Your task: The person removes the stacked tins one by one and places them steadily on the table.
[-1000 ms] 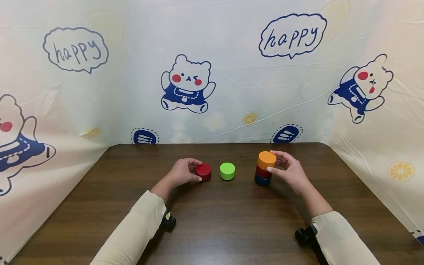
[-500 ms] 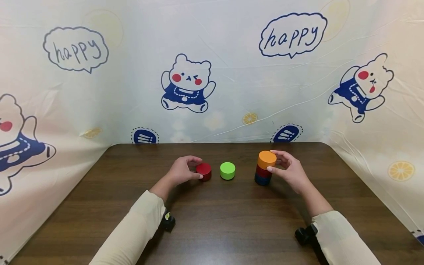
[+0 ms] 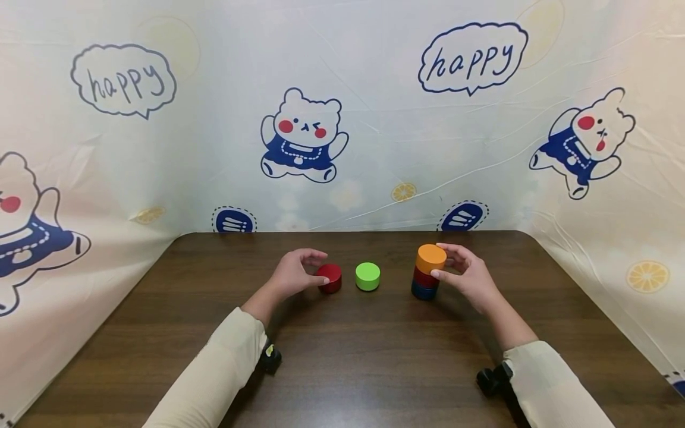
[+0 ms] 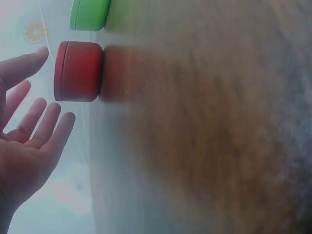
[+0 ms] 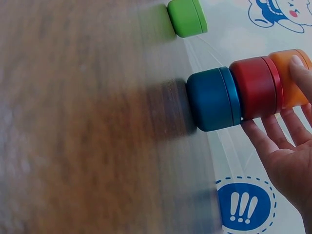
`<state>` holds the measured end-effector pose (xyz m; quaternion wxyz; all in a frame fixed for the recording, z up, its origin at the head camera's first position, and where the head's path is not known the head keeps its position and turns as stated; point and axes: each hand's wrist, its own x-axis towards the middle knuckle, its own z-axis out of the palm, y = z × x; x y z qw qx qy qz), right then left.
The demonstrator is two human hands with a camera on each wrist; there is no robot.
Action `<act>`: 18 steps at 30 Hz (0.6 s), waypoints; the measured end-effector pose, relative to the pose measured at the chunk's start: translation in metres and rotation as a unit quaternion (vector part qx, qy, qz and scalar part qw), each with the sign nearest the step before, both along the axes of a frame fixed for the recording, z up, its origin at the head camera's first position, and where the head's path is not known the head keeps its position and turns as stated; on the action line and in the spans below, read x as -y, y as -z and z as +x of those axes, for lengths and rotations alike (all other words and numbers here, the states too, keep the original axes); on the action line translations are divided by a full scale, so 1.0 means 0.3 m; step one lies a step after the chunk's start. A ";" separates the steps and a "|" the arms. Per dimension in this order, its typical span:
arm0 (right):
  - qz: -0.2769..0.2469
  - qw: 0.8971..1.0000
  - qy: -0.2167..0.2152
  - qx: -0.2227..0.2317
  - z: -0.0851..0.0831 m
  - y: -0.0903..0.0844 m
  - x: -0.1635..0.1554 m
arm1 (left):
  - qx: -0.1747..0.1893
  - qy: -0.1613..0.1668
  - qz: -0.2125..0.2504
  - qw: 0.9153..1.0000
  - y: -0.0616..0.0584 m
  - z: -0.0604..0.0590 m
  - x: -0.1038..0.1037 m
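My left hand [image 3: 291, 273] is beside a small red tin [image 3: 329, 279] standing on the table. In the left wrist view its fingers [image 4: 61, 126] are spread and a gap separates them from this tin [image 4: 78, 71]. My right hand [image 3: 468, 276] pinches an orange tin [image 3: 430, 257] between thumb and fingers. The orange tin sits on top of a second red tin [image 5: 253, 87], which stands on a blue tin [image 5: 212, 100] at the bottom of the stack. Some fingers reach along the second red tin's side in the right wrist view.
A green tin [image 3: 367, 277] stands on the table between the single red tin and the stack. The brown wooden table [image 3: 342, 351] ends at a printed cloth backdrop [image 3: 374, 131] behind and at the sides. A black wrist device [image 3: 493, 380] sits on the right forearm.
My left hand has loosened about the single red tin, its fingers and thumb rising slightly. The right hand and the stack look unchanged.
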<state>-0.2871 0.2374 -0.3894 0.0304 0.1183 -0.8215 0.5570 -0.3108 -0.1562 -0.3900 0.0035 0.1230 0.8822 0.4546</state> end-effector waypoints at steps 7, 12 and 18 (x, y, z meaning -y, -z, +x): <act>-0.006 1.000 0.003 0.009 -0.002 0.005 -0.002 | -0.001 0.001 -0.007 1.000 -0.010 0.000 -0.006; -0.009 1.000 0.001 0.008 0.000 0.007 0.001 | -0.013 0.001 -0.009 1.000 -0.018 0.002 -0.017; -0.011 1.000 0.003 0.009 0.000 0.000 0.001 | -0.022 0.005 -0.010 1.000 -0.034 0.004 -0.030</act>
